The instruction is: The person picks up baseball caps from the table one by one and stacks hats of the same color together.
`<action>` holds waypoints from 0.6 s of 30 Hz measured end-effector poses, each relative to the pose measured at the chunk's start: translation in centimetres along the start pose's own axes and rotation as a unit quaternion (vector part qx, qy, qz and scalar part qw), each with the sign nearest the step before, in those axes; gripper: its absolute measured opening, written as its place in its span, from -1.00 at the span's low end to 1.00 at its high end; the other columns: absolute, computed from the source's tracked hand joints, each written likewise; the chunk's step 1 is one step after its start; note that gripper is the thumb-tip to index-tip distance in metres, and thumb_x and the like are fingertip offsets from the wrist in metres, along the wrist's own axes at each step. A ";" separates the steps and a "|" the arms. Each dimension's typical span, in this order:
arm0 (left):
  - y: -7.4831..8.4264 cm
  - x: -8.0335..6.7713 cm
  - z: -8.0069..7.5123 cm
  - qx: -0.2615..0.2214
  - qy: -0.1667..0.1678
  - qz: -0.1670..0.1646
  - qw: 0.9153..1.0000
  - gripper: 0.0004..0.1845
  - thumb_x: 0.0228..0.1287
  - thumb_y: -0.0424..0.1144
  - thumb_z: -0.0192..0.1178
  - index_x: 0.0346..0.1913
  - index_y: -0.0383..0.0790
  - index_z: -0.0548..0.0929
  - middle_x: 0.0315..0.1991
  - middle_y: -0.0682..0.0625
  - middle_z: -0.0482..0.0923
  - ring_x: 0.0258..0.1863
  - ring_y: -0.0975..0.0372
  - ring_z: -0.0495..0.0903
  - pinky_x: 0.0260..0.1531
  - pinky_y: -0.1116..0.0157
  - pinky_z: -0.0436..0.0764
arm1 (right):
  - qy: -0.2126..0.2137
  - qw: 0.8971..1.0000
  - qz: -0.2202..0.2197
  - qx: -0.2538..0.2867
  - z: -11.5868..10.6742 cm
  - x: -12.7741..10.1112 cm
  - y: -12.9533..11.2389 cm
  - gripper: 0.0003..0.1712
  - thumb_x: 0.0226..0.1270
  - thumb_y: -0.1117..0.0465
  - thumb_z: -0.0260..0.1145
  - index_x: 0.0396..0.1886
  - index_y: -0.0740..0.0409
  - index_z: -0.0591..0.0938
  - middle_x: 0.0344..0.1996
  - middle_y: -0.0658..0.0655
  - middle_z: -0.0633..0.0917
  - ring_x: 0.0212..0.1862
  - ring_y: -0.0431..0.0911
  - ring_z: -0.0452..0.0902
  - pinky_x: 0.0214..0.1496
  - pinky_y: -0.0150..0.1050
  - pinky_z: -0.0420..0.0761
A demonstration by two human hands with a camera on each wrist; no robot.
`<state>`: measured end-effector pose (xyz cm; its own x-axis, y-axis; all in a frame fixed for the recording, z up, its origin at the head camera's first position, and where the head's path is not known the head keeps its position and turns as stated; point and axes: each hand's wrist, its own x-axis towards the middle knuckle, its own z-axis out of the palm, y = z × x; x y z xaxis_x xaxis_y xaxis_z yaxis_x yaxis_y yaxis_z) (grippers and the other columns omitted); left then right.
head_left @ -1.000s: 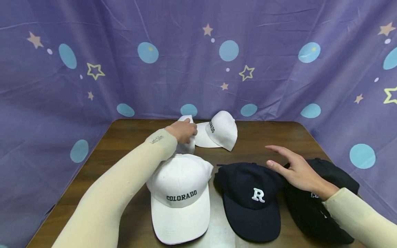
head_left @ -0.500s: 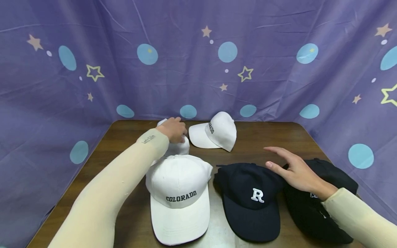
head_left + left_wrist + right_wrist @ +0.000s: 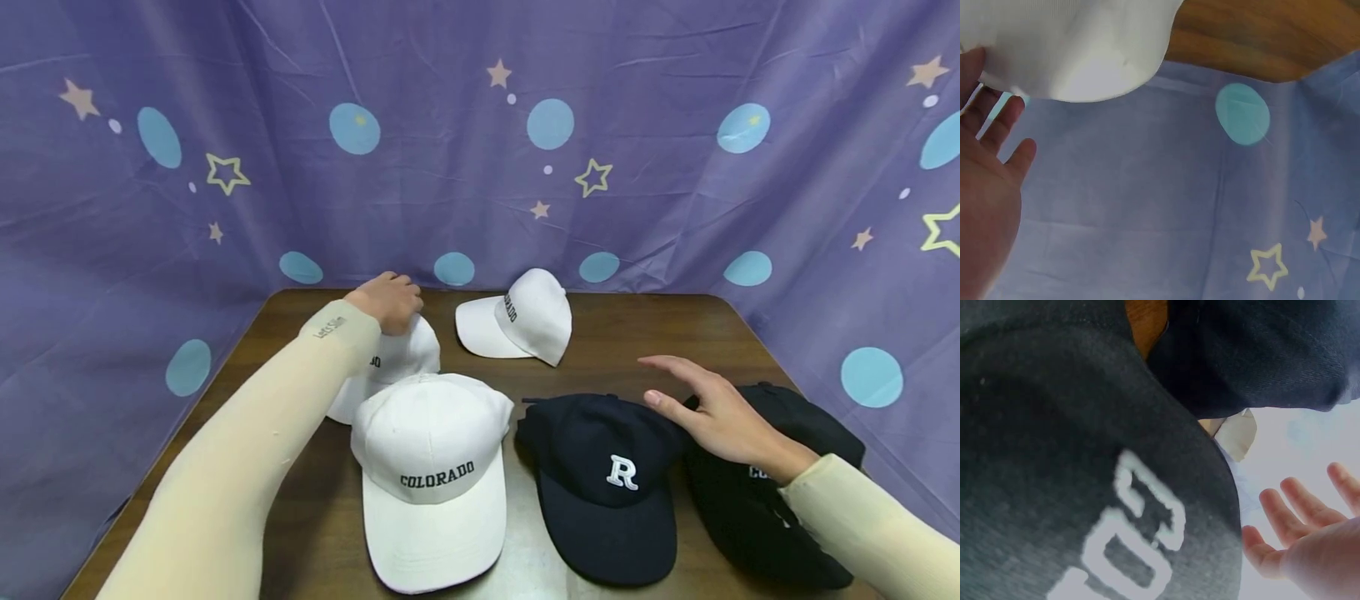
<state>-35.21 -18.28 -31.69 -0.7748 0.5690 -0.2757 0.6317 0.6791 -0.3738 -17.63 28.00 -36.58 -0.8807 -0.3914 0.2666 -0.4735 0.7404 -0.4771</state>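
My left hand grips the back top of a white cap at the rear left of the table, just behind a white COLORADO cap. In the left wrist view that gripped white cap fills the top, with my left hand below it, outer fingers loose. My right hand hovers open, fingers straight, above the seam between a navy R cap and a black cap. The right wrist view shows the black cap, the navy cap and my right hand's fingers.
A third white cap lies at the back centre, apart from the others. The brown table is fenced on three sides by a purple cloth with stars and dots. Bare wood shows at the back right and front left.
My left hand has carried the white cap leftward, away from the back-centre cap, and it now sits lower with its lettering showing. My right hand has stayed put.
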 end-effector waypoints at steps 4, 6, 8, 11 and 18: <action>-1.1 -1.1 -0.5 -0.019 0.011 -0.009 1.000 -0.67 0.43 -0.32 0.11 0.17 -0.22 0.68 0.21 -0.13 0.59 0.30 -0.08 0.44 0.42 -0.10 0.27 | 0.000 1.000 0.004 0.003 -0.2 0.0 -0.2 -0.45 0.57 0.01 0.24 0.49 -0.17 0.42 0.39 -0.01 0.50 0.34 -0.01 0.45 0.09 0.02 0.54; -1.6 -1.8 -0.7 -0.045 0.019 -0.011 0.999 -0.71 0.44 -0.30 0.14 0.13 -0.20 0.69 0.16 -0.11 0.63 0.26 -0.08 0.48 0.43 -0.10 0.24 | 0.000 1.000 0.002 0.003 -0.2 0.0 -0.2 -0.45 0.57 0.01 0.24 0.49 -0.17 0.42 0.39 -0.01 0.50 0.34 0.00 0.44 0.09 0.02 0.54; -2.1 -2.6 -0.9 -0.075 0.031 -0.010 0.997 -0.72 0.42 -0.27 0.18 0.11 -0.19 0.70 0.12 -0.10 0.67 0.23 -0.08 0.53 0.44 -0.13 0.21 | 0.000 1.000 0.000 0.003 -0.2 0.0 -0.3 -0.45 0.57 0.01 0.24 0.48 -0.16 0.42 0.39 -0.01 0.50 0.35 0.03 0.44 0.09 0.03 0.55; -2.8 -3.6 -0.9 -0.126 0.041 -0.023 0.991 -0.69 0.44 -0.25 0.20 0.17 -0.18 0.67 0.13 -0.12 0.68 0.24 -0.09 0.55 0.47 -0.14 0.15 | 0.001 1.000 0.000 0.005 -0.3 0.0 -0.3 -0.45 0.57 0.01 0.25 0.48 -0.16 0.43 0.39 0.00 0.50 0.36 0.06 0.44 0.10 0.05 0.54; -4.0 -5.5 -0.7 -0.217 0.061 -0.059 0.972 -0.80 0.51 -0.22 0.17 0.08 -0.12 0.66 0.05 -0.14 0.67 0.07 -0.06 0.60 0.12 -0.07 0.51 | 0.000 1.000 0.005 0.009 -0.4 0.0 -0.4 -0.45 0.57 0.00 0.25 0.48 -0.17 0.43 0.39 0.01 0.50 0.37 0.05 0.42 0.10 0.08 0.53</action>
<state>-33.43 -23.81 -28.10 -0.8509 0.5074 -0.1363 0.5098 0.8601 0.0195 -17.40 27.93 -36.08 -0.8857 -0.3838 0.2611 -0.4642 0.7345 -0.4951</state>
